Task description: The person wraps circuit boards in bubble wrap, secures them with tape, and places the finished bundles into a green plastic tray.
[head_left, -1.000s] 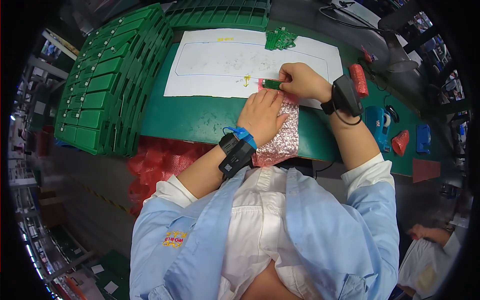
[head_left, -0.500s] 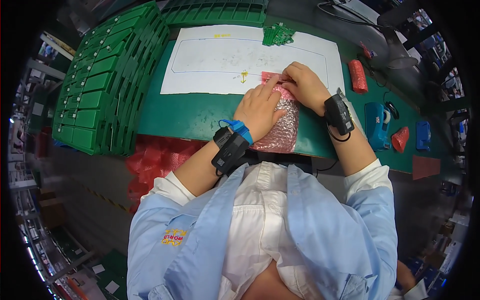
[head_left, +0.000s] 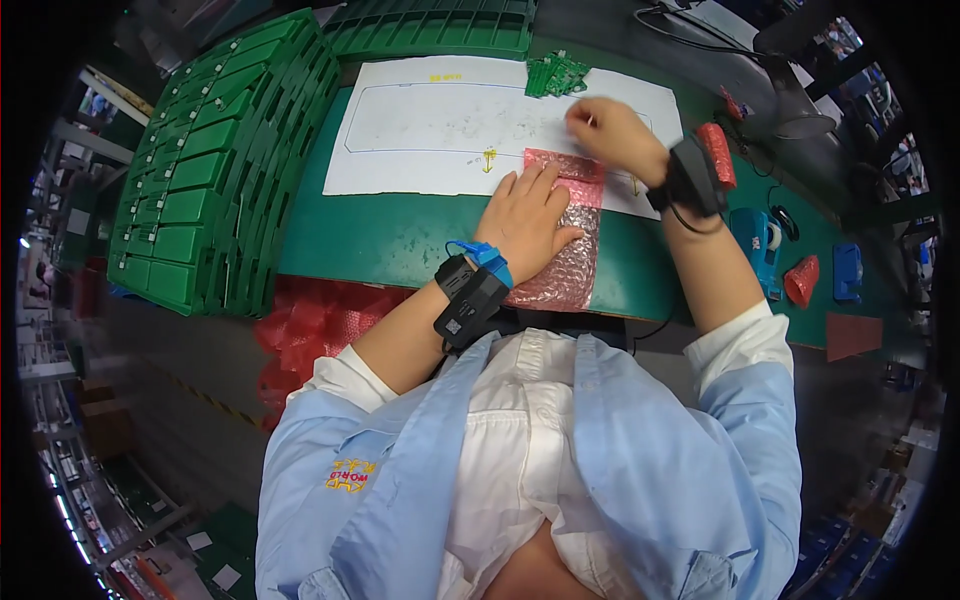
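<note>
Bubble wrap (head_left: 578,255) lies at six o'clock from the circuit boards (head_left: 556,75), left hand (head_left: 524,222) palm-down on it, fingers slightly apart; right hand (head_left: 615,136) hovers at one o'clock, curled, fingertip contact too blurred to tell.

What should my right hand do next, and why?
Probably reach for a circuit board in the pile: your right hand is raised just below it, with nothing visible in its curled fingers, while your left hand lies spread on the bubble wrap and seems able to steady it.
</note>
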A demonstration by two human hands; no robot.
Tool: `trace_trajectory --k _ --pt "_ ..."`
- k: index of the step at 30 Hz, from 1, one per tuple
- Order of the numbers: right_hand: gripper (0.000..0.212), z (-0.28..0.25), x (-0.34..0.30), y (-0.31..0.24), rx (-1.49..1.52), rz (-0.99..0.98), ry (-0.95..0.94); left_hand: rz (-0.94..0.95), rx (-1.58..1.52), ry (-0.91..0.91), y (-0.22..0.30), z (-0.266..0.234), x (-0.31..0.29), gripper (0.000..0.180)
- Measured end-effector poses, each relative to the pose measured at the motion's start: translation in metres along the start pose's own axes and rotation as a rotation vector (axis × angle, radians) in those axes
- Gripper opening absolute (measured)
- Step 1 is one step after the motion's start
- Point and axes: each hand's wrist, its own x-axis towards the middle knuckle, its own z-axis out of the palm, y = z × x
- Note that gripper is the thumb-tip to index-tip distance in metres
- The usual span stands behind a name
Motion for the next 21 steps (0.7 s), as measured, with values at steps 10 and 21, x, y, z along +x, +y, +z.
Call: trace_trajectory --k 10,21 --pt "0.038 0.006 0.068 0.02 -0.552 -0.045 0.297 -0.02 -0.061 0.002 0.001 0.0 0.0 0.049" --pt "0.053 0.019 0.062 0.026 -0.389 -0.121 0.571 -0.023 -0.081 0.002 0.0 0.001 -0.001 0.049"
